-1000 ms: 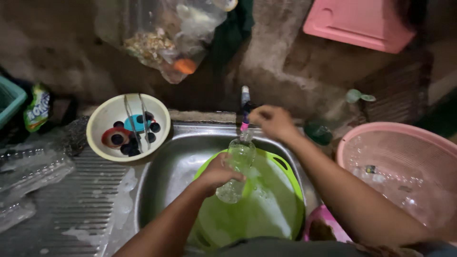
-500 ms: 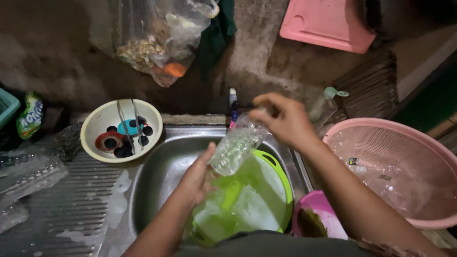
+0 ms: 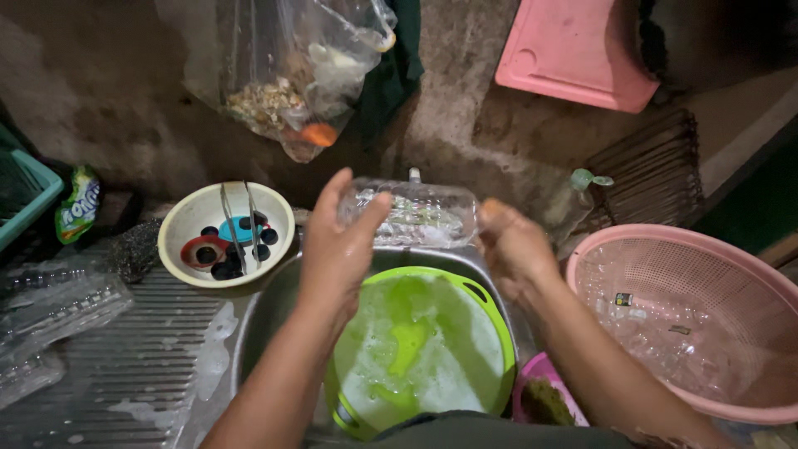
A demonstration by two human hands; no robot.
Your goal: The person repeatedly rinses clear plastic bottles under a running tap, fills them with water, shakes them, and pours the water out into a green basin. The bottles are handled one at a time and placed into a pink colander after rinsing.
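Note:
I hold a clear plastic bottle point(image 3: 413, 214) sideways above the sink, soap suds inside it. My left hand point(image 3: 338, 241) grips its left end, fingers wrapped over the top. At the bottle's right end my right hand point(image 3: 511, 245) closes around it. Below the bottle sits a green basin point(image 3: 490, 333) of foamy water inside the steel sink point(image 3: 266, 316).
A cream bowl point(image 3: 179, 224) with bottle caps and metal tongs stands left of the sink. A pink perforated basket point(image 3: 690, 324) sits at right. Clear plastic bottles point(image 3: 50, 312) lie on the ribbed drainboard. A plastic bag point(image 3: 291, 83) hangs on the wall; a small pink container point(image 3: 544, 399) is near the basin.
The bottle went from upright over the basin to tilted, then level and higher. My right hand left the brush at the bottle's mouth and now holds the bottle's right end.

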